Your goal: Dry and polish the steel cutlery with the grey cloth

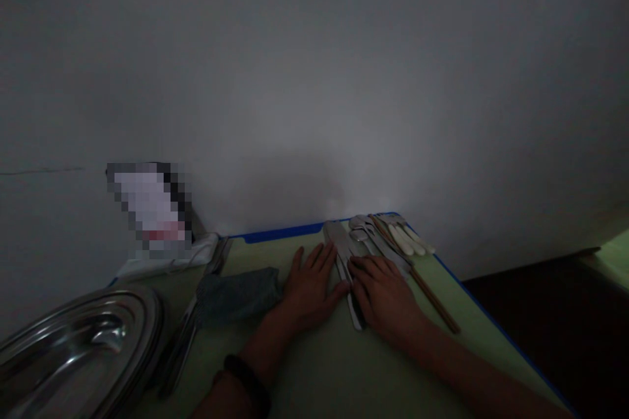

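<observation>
Pressing both hands flat, fingers spread, gripping nothing: left hand (311, 288) beside, right hand (386, 294) atop the row of flat silver metal knives (344, 255), seemingly squaring them on the pale green blue-edged surface (319, 366). Lying nearby: folded grey cloth (240, 294), oval steel dish (73, 347).

two hands (309, 288), one cloth (238, 294), one lid (73, 347)

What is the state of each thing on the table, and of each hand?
Left hand: open, flat on the table.
Right hand: open, palm down on the knives.
Knives: lying in a row.
Chopsticks: lying flat.
White spoons: lying side by side.
Grey cloth: folded, lying flat.
Steel dish: upside down, it seems.
</observation>
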`<state>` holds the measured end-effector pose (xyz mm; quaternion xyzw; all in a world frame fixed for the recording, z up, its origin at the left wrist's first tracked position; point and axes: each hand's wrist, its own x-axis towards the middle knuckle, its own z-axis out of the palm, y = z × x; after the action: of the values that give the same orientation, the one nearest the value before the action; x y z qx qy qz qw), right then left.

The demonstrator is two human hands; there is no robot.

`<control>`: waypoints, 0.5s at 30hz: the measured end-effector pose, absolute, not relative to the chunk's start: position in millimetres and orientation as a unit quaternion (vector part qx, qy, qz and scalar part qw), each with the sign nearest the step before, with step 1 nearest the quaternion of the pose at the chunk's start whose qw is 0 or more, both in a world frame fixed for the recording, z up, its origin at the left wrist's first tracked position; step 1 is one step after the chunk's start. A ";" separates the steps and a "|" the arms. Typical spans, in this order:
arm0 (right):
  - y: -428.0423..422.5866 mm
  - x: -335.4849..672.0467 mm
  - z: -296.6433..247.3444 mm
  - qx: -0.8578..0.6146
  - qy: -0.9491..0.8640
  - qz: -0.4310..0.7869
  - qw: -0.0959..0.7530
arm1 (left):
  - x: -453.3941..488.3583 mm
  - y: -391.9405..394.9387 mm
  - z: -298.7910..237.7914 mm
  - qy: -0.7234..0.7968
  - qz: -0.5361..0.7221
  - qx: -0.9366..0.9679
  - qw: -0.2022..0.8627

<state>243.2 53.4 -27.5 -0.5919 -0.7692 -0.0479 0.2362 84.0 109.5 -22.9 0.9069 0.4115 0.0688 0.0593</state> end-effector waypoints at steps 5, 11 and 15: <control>53.0 243.2 -27.9 -0.601 -0.767 -0.056 0.217 | 82.6 109.1 -23.8 0.411 0.088 0.906 0.046; 51.9 244.8 -26.7 -0.613 -0.761 -0.071 0.198 | 82.3 106.3 -18.1 0.419 0.110 0.900 0.045; 51.5 245.8 -26.1 -0.616 -0.760 -0.067 0.196 | 83.0 105.2 -17.2 0.428 0.104 0.896 0.046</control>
<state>245.8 51.5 -26.1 -0.6155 -0.7604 -0.0666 0.1963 83.0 105.2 -17.2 0.8963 0.4285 0.1044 0.0459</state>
